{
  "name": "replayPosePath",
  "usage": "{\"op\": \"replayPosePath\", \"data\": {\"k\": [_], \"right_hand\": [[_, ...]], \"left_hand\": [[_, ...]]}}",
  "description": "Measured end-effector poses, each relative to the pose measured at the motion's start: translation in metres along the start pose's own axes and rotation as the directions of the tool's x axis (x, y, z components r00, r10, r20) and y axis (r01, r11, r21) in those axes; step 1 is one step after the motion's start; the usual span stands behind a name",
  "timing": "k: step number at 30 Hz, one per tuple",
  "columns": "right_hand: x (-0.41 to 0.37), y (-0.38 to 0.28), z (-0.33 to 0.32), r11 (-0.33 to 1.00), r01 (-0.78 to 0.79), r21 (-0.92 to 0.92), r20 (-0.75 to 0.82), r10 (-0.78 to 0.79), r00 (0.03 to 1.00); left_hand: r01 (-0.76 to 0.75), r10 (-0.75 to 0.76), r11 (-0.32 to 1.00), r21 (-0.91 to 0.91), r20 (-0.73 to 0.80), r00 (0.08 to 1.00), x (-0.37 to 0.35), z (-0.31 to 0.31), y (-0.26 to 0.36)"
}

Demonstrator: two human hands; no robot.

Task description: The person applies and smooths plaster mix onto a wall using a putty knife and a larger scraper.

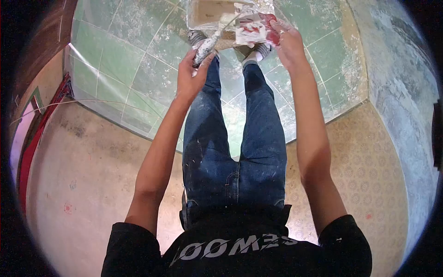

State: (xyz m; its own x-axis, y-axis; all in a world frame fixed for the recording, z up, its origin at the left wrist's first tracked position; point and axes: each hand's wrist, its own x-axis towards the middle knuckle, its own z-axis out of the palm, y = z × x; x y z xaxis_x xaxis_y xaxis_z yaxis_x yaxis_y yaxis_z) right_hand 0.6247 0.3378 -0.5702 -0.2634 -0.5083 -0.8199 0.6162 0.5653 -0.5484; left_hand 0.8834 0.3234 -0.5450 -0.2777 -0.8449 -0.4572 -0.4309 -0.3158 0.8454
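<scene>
My left hand [193,71] is closed around the handle of a white-smeared tool [206,50]. A thin shaft runs from that handle up and right; its far end lies by the pasty board, so its kind does not show. In my right hand [290,41] is a red, flat-faced plaster board [265,30], thickly coated with white paste and gripped at its right edge. The tool's shaft reaches towards the board's left side. Just behind both hands stands a clear-sided rectangular tub [189,15] with a brownish inside.
Green floor tiles [115,69] spotted with white paste lie under my feet. A tan patterned floor [360,175] begins at the tile edge. To the right rises a blue-grey wall [392,69]. A thin rod or cable [99,100] crosses at left, near a brown wooden door [41,37].
</scene>
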Motion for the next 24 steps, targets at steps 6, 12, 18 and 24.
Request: {"op": "replayPosePath", "data": {"k": [6,12,18,24], "right_hand": [[-0.014,0.004,0.015,0.972,-0.065,0.225,-0.042,0.077,0.996],[-0.018,-0.012,0.009,0.980,-0.090,0.179,-0.089,0.108,0.990],[-0.015,-0.028,-0.004,0.974,-0.031,0.222,-0.092,0.053,0.994],[-0.004,-0.029,-0.017,0.987,0.036,0.154,-0.112,-0.018,0.993]], "left_hand": [[-0.104,0.120,0.987,0.119,-0.132,0.984,0.001,0.010,0.006],[-0.163,0.211,0.935,0.316,-0.123,0.970,0.003,0.000,0.015],[-0.150,0.230,0.863,0.483,-0.110,0.967,0.003,-0.011,0.009],[-0.177,0.266,0.883,0.435,-0.153,0.952,0.001,-0.016,0.002]]}}
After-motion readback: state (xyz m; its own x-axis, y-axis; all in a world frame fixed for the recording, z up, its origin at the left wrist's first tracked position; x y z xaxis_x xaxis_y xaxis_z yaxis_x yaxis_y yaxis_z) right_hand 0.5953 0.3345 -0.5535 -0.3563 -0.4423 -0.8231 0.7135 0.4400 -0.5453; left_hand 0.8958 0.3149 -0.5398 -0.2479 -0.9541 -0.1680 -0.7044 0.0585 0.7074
